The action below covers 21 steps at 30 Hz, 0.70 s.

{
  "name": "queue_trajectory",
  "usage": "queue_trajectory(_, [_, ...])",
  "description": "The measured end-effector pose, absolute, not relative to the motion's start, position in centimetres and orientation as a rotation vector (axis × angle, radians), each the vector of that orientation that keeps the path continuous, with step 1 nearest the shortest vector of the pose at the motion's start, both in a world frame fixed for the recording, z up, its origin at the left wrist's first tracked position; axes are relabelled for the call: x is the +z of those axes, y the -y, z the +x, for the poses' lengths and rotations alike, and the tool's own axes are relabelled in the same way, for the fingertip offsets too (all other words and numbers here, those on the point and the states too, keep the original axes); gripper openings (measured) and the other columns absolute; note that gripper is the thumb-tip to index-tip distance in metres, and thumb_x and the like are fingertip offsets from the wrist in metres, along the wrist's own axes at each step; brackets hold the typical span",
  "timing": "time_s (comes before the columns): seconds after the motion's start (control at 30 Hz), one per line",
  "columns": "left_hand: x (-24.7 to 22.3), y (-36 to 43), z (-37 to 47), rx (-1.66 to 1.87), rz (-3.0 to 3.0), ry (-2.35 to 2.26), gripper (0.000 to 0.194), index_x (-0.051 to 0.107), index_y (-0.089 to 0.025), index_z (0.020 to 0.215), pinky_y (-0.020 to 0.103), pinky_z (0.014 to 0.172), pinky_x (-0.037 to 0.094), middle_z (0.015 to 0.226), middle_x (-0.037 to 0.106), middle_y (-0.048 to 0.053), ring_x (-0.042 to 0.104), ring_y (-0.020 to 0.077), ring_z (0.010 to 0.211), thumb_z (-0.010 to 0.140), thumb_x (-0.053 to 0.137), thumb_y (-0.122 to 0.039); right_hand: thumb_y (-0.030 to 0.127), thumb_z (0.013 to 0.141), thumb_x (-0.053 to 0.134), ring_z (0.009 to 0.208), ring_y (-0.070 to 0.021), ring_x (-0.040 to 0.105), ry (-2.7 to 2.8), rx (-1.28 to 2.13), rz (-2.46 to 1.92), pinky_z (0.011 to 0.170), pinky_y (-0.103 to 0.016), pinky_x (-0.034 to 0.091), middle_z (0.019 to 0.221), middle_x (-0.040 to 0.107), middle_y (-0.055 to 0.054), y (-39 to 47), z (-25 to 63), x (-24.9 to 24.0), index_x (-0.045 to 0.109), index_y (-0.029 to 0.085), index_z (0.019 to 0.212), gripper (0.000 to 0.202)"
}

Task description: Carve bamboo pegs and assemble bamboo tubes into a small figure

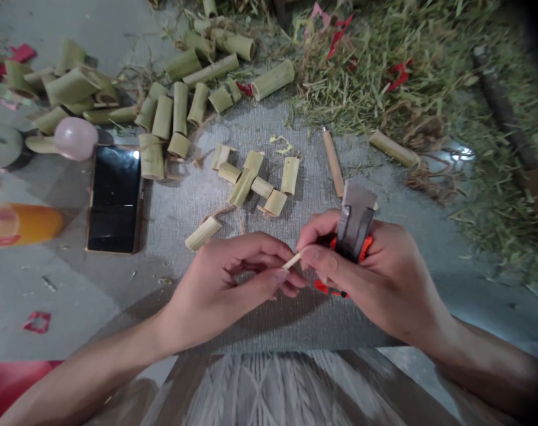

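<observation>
Near the table's front edge, my left hand (233, 284) pinches one end of a thin pale stick (293, 260). The other end of the stick lies between the thumb and index finger of my right hand (375, 272). That same right hand also holds a red and black utility knife (356, 222), its wide grey blade end pointing away from me. Just beyond the hands, short bamboo pieces (246, 180) are laid out in a jointed figure. One split bamboo piece (203, 232) with a string lies close to my left hand.
Bamboo tubes (162, 117) are piled at the back left. A phone (114, 200), a pink ball-like object (76, 138) and an orange drink cup (24, 225) are left. A wooden-handled tool (333, 163) lies behind my right hand; shredded greenery (411, 77) covers the back right.
</observation>
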State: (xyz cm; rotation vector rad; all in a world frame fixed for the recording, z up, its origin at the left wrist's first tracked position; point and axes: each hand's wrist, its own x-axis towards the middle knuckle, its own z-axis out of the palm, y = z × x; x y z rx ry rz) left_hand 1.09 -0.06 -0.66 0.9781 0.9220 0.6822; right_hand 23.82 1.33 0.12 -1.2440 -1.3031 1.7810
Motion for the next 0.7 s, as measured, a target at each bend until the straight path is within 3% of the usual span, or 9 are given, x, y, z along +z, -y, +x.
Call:
queue_trajectory(0.1, [-0.51, 0.11, 1.04, 0.745, 0.973, -0.919, 0.011, 0.078, -0.017, 0.111, 0.020, 0.074, 0.072, 0.102, 0.090, 0.007, 0.089, 0.0180, 0.089, 0.104, 0.074, -0.010, 0.026, 0.108, 0.076, 0.063, -0.0067, 0.058, 1.307, 1.752, -1.245, 0.054, -0.020, 0.044, 0.074, 0.066, 0.006, -1.33, 23.81, 0.16, 0.075, 0.023, 0.092, 0.017])
queue_trajectory(0.27, [-0.36, 0.29, 1.04, 0.805, 0.979, -0.885, 0.017, 0.077, -0.017, 0.113, 0.019, 0.075, 0.073, 0.104, 0.090, 0.006, 0.090, 0.0193, 0.092, 0.101, 0.075, -0.005, 0.017, 0.100, 0.083, 0.063, -0.0071, 0.064, 1.196, 1.789, -1.209, 0.053, -0.019, 0.047, 0.076, 0.070, 0.007, -1.14, 23.71, 0.12, 0.077, 0.026, 0.096, 0.011])
queue_trajectory(0.7, [-0.53, 0.22, 0.95, 0.825, 0.959, -0.847, 0.014, 0.079, -0.019, 0.111, 0.018, 0.080, 0.072, 0.102, 0.090, 0.004, 0.089, 0.0154, 0.088, 0.103, 0.077, -0.008, 0.018, 0.100, 0.083, 0.065, -0.0124, 0.064, 1.233, 1.794, -1.209, 0.056, -0.027, 0.047, 0.077, 0.070, 0.005, -0.89, 23.78, 0.03, 0.076, 0.028, 0.095, 0.013])
